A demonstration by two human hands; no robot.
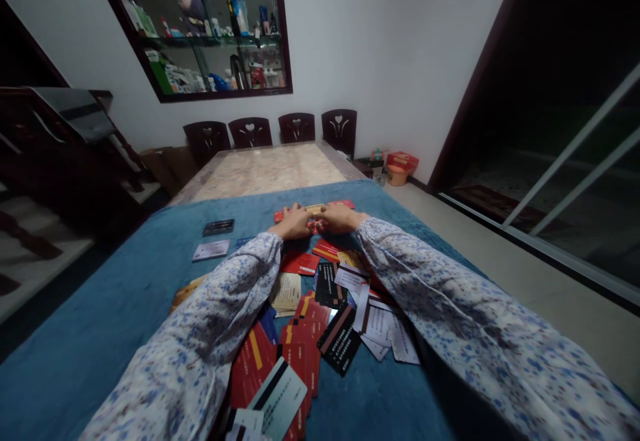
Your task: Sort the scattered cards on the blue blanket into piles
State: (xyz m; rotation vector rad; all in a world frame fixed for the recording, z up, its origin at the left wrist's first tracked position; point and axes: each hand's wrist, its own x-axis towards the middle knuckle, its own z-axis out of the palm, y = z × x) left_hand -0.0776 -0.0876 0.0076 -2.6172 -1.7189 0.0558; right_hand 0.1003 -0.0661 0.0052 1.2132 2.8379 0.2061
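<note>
Both arms reach forward over a blue cloth. My left hand [294, 222] and my right hand [342, 218] meet at a small group of red cards [317, 226], with fingers curled in on it from either side. The fingertips are partly hidden. Just behind the hands lie more red cards [342, 204] and a yellowish card [315, 208]. Nearer to me, under and between the forearms, a loose heap spreads out: red cards [310, 321], black striped cards [341, 340], white cards [376, 322], cream cards [289, 292] and a pale green card [281, 398].
On the left of the blue cloth [125, 281] lie a black stack of cards [219, 227] and a white stack [211, 250]. Beyond it shows the bare marble tabletop [270, 169]. Dark chairs [250, 132] line the far end, and a red and orange bucket [399, 173] stands on the floor.
</note>
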